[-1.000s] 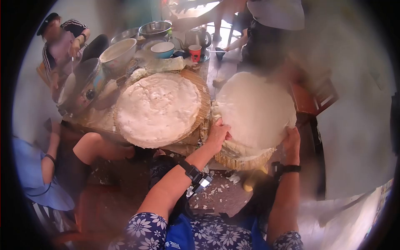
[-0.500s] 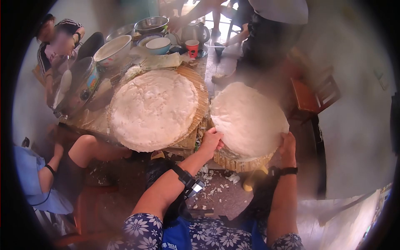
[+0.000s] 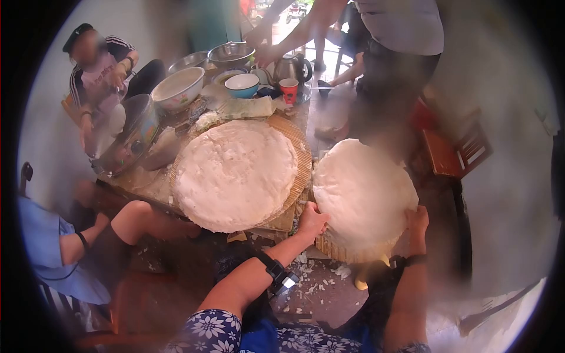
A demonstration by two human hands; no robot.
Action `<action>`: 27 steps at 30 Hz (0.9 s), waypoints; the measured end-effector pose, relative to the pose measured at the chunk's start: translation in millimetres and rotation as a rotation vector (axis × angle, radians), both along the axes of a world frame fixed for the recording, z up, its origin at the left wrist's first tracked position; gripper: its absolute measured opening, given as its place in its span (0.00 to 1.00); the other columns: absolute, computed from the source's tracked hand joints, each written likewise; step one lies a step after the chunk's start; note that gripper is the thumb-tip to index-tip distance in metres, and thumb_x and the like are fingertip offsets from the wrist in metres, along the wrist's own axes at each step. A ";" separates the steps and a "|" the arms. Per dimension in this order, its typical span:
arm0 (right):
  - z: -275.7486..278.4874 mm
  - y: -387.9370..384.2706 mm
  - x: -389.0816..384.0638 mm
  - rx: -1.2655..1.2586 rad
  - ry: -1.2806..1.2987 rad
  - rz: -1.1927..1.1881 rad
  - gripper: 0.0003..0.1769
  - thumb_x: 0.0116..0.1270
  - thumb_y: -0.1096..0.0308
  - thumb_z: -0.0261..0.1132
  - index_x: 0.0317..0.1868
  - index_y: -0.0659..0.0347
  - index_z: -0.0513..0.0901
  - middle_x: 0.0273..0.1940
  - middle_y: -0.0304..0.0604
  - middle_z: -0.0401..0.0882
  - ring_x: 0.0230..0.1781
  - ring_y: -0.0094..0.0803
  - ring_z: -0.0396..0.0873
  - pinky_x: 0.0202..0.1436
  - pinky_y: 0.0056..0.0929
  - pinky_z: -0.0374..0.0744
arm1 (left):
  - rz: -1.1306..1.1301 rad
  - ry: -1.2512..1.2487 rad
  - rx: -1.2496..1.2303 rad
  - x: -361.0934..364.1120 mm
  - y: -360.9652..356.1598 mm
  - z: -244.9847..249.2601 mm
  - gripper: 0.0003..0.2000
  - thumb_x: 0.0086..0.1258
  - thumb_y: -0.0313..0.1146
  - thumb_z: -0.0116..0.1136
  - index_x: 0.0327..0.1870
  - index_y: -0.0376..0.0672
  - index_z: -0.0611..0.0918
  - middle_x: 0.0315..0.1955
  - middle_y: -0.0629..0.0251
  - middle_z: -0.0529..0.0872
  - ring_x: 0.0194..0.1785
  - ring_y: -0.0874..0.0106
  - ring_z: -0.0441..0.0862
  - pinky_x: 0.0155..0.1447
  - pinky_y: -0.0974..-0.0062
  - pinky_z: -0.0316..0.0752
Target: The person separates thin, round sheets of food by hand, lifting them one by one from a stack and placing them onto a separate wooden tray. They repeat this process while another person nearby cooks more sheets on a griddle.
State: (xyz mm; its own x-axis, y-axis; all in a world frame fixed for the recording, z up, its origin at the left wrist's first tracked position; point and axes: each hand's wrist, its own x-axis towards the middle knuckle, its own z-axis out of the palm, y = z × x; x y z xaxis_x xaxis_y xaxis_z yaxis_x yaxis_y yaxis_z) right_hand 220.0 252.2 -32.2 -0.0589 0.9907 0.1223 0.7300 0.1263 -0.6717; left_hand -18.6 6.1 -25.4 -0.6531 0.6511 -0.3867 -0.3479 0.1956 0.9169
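Observation:
A round, flat white sheet (image 3: 365, 191) lies over a woven round mat (image 3: 353, 250) in front of me. My left hand (image 3: 313, 219) pinches the sheet's lower left edge. At its right edge is my right hand (image 3: 416, 220), fingers closed round the rim, fingertips partly hidden. To the left, a larger white round (image 3: 235, 173) rests on another woven mat (image 3: 303, 159) on the table. Neither hand touches that one.
The wooden table (image 3: 138, 185) also bears a white basin (image 3: 178, 88), a steel bowl (image 3: 231, 54), a blue bowl (image 3: 242, 86), a red cup (image 3: 289, 91) and a kettle (image 3: 299, 69). People are at the left and back. White scraps litter the floor. A wooden chair (image 3: 444, 153) stands right.
The view has shifted, so the scene appears lower and further right. Both hands stay at the sheet's edge. The person at the back left now has the head more raised.

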 end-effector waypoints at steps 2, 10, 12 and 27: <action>4.5 -6.5 -0.6 0.037 -0.023 -0.007 0.24 0.47 0.61 0.65 0.46 0.64 0.77 0.37 0.53 0.82 0.41 0.50 0.80 0.48 0.39 0.75 | 0.007 0.024 -0.024 0.3 0.7 0.4 0.17 0.52 0.27 0.62 0.39 0.38 0.68 0.21 0.65 0.76 0.14 0.78 0.70 0.15 0.78 0.64; 19.6 -15.2 -6.6 -0.053 -0.184 0.040 0.24 0.55 0.58 0.60 0.49 0.63 0.77 0.45 0.60 0.79 0.49 0.55 0.77 0.52 0.45 0.74 | -0.061 0.027 -0.078 -1.6 -2.1 6.5 0.31 0.54 0.25 0.63 0.59 0.35 0.61 0.26 0.65 0.75 0.18 0.78 0.71 0.18 0.79 0.66; 22.4 -14.8 -8.9 -0.080 -0.226 0.041 0.24 0.56 0.57 0.58 0.49 0.64 0.77 0.45 0.61 0.79 0.49 0.56 0.76 0.52 0.46 0.74 | -0.068 0.044 -0.080 -2.2 -2.3 5.1 0.33 0.54 0.26 0.62 0.61 0.36 0.60 0.28 0.66 0.75 0.20 0.78 0.71 0.19 0.79 0.66; 11.8 -10.6 -1.2 -0.056 -0.100 0.082 0.25 0.53 0.58 0.60 0.50 0.62 0.77 0.46 0.56 0.80 0.50 0.52 0.77 0.52 0.41 0.74 | -0.011 0.133 -0.086 -8.0 -6.5 -6.7 0.38 0.49 0.27 0.64 0.64 0.35 0.60 0.41 0.60 0.72 0.39 0.71 0.74 0.36 0.75 0.73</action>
State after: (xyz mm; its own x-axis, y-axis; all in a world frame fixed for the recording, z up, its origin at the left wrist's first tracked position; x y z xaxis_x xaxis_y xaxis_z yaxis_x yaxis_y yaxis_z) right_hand 218.8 241.6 -20.4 -0.1491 0.9872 0.0568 0.7824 0.1529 -0.6037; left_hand -26.6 -0.4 -32.2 -0.6951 0.6269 -0.3520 -0.2220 0.2785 0.9344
